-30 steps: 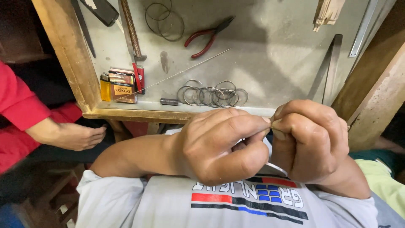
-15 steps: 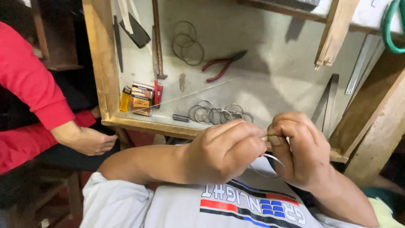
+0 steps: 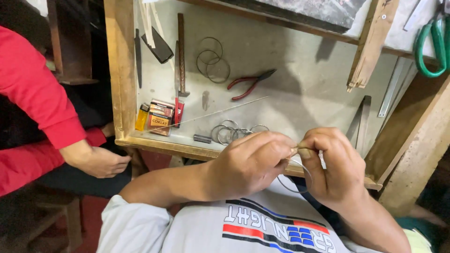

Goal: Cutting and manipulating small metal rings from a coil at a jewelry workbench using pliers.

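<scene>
My left hand (image 3: 248, 164) and right hand (image 3: 333, 164) have dropped closer; both sets of fingers pinch the wire ring (image 3: 300, 180), bending continues.

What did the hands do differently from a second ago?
Not much. The left hand and right hand kept pinching the thin wire ring together; nothing was picked up or dropped. Only the view tilted, showing more workbench. The pliers and loose rings stayed put.

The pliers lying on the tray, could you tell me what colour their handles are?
Red, on the pliers, in the head view.
</scene>
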